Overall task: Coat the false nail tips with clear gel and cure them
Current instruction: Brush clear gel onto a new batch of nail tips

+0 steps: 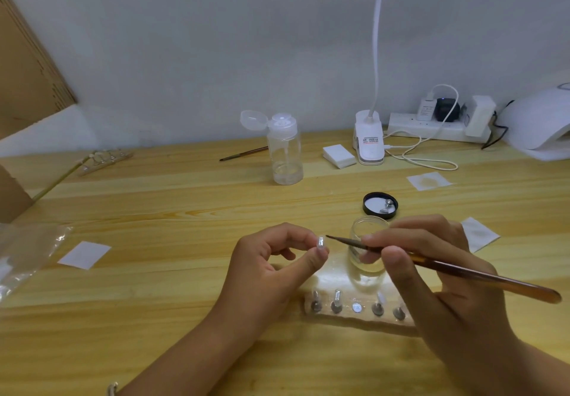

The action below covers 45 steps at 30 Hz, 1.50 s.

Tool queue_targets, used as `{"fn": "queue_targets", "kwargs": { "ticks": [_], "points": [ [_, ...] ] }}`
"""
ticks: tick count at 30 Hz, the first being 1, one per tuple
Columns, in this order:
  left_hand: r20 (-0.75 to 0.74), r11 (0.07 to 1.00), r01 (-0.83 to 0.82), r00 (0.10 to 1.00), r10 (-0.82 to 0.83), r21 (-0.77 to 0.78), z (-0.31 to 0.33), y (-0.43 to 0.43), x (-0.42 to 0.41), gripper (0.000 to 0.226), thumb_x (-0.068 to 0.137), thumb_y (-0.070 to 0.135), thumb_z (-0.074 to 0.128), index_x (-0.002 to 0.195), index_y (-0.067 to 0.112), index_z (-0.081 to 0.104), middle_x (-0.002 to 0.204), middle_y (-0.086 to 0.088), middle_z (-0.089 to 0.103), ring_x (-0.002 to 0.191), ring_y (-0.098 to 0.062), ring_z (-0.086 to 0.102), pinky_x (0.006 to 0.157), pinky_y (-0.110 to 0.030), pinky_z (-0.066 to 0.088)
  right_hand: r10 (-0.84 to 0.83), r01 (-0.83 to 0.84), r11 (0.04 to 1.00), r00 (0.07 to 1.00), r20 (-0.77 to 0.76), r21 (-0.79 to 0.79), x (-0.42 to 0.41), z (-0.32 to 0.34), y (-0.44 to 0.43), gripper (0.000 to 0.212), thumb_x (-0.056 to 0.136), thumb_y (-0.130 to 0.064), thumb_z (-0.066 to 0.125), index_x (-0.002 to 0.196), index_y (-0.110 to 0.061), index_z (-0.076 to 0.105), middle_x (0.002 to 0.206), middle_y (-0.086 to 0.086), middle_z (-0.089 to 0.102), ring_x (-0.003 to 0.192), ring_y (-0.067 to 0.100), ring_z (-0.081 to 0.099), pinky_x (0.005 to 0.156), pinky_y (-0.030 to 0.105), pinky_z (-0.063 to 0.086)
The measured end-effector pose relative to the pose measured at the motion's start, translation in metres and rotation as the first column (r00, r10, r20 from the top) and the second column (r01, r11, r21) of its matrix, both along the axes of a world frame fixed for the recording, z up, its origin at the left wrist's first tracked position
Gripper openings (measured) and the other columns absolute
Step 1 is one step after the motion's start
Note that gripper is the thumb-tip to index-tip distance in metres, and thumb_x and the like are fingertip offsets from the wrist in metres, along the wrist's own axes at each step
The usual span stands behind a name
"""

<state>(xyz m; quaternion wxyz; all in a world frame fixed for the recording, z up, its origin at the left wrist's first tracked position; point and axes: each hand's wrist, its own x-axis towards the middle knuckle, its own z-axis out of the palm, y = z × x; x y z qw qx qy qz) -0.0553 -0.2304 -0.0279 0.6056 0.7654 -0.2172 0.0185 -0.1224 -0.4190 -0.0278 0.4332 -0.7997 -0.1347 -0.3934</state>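
My left hand [274, 260] pinches a small clear false nail tip [321, 241] between thumb and forefinger, held up above the table. My right hand [431, 275] grips a brown brush [462, 272], and its dark pointed tip sits just right of the nail tip. Behind the brush stands a small open glass jar of clear gel [367, 250]. In front of the hands lies a wooden holder [354, 318] with several nail tips on metal stands. The white curing lamp [539, 124] sits at the far right edge.
The jar's black lid [380, 205] lies behind the jar. A clear pump bottle [285, 149], a second brush [243, 153], a white clip lamp [369, 139], a power strip [431, 127], several white wipes and a second holder [105, 160] lie further back. A plastic bag [24, 260] is at the left.
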Motion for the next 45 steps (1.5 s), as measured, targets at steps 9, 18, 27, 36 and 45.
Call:
{"fn": "queue_targets", "kwargs": {
  "ticks": [9,18,27,36,45],
  "points": [
    [0.004,1.000,0.001,1.000,-0.001,0.002,-0.0008,0.0005,0.0004,0.022,0.069,0.049,0.073,0.079,0.030,0.074,0.083,0.010,0.073,0.079,-0.006,0.058,0.070,-0.027,0.048,0.048,-0.048,0.999,0.999,-0.010,-0.013,-0.0014,-0.0012,0.0015,0.034,0.100,-0.049,0.047,0.087,-0.030,0.072,0.088,-0.012,0.069,0.097,0.013,0.060,0.087,0.024,0.039],
    [0.004,1.000,0.007,1.000,-0.007,0.004,0.0001,0.0002,-0.0004,0.019,0.070,0.048,0.074,0.079,0.032,0.074,0.084,0.011,0.073,0.080,-0.008,0.059,0.073,-0.033,0.050,0.006,-0.006,1.000,1.000,-0.027,-0.020,0.0005,-0.0012,0.0008,0.033,0.099,-0.048,0.047,0.089,-0.029,0.072,0.092,-0.015,0.068,0.100,0.016,0.060,0.089,0.022,0.038],
    [0.000,1.000,-0.006,1.000,0.006,0.013,0.0003,-0.0004,-0.0008,0.019,0.069,0.048,0.074,0.079,0.031,0.074,0.084,0.012,0.073,0.081,-0.009,0.059,0.073,-0.033,0.049,0.053,-0.047,0.995,0.996,-0.068,0.085,-0.0003,0.0012,0.0002,0.025,0.098,-0.046,0.049,0.096,-0.032,0.069,0.090,-0.016,0.070,0.104,0.021,0.061,0.086,0.034,0.047],
    [0.021,0.999,-0.024,0.999,0.024,0.022,-0.0007,-0.0004,0.0003,0.023,0.067,0.051,0.072,0.080,0.033,0.074,0.084,0.013,0.073,0.083,-0.014,0.059,0.073,-0.035,0.049,0.122,-0.114,0.988,0.990,-0.074,0.104,-0.0007,-0.0009,0.0028,0.035,0.098,-0.051,0.049,0.092,-0.026,0.072,0.086,-0.012,0.069,0.097,0.022,0.063,0.083,0.038,0.049],
    [0.021,1.000,-0.012,1.000,0.012,0.010,0.0002,-0.0009,-0.0008,0.021,0.069,0.050,0.073,0.079,0.032,0.074,0.083,0.013,0.072,0.083,-0.010,0.060,0.073,-0.034,0.049,0.076,-0.067,0.994,0.991,-0.109,0.085,0.0003,-0.0020,0.0003,0.026,0.096,-0.044,0.051,0.092,-0.029,0.072,0.088,-0.011,0.069,0.102,0.021,0.062,0.085,0.035,0.048]
  ]
}}
